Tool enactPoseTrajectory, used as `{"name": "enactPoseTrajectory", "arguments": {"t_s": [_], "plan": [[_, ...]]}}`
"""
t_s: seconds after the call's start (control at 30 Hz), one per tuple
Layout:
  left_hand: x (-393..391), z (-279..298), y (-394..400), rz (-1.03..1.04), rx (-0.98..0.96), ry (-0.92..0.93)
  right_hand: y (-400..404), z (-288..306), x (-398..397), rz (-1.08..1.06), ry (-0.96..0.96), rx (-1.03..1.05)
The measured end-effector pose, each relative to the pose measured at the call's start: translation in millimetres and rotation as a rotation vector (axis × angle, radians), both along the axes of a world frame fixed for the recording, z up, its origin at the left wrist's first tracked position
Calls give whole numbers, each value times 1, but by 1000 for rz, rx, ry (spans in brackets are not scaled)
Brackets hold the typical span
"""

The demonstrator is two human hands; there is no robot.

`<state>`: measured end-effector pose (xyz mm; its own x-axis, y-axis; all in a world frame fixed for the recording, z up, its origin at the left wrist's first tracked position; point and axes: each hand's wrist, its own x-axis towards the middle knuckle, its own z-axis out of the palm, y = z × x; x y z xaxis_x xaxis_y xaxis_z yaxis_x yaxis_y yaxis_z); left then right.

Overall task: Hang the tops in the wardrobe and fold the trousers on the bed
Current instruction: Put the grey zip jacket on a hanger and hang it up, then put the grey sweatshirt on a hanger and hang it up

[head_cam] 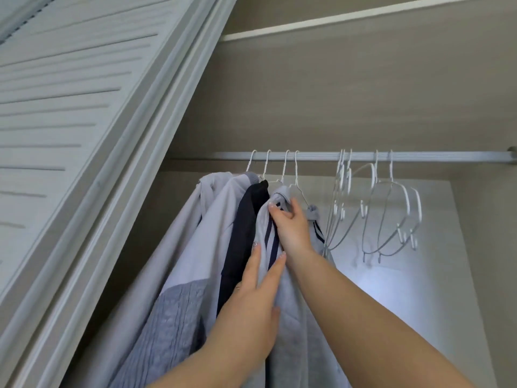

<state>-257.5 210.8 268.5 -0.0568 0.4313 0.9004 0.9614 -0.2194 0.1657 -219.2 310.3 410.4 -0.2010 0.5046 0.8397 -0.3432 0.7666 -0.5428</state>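
Several tops hang on white wire hangers at the left of the wardrobe rail. The rightmost is a light grey top with dark stripes. My right hand grips its collar near the hanger's shoulder. My left hand lies flat with straight fingers against the front of the same top. A dark navy top hangs just left of it. Further left hang a pale top with a blue knitted lower part and another pale grey top.
Several empty white hangers hang on the right half of the rail. A white louvred wardrobe door stands open at the left. A shelf edge runs above. The wardrobe's back panel is bare at the lower right.
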Motion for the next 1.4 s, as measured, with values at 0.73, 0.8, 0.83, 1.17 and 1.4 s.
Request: {"name": "enactPoseTrajectory", "arguments": {"t_s": [0.73,0.8,0.83,1.17,1.4], "plan": [[118,-196,-371,286,124,-730,-298,-276,105,636,-408,198],[140,-216,-415,353,158,-768,-339,-309,117,736,-463,184],[148,-224,-431,376,180,-778,-354,-322,124,767,-495,192],[288,-347,-655,743,207,-1029,-574,-442,196,1252,-758,208],[445,-424,-834,1100,413,-1273,-767,-519,276,1636,-976,270]]}}
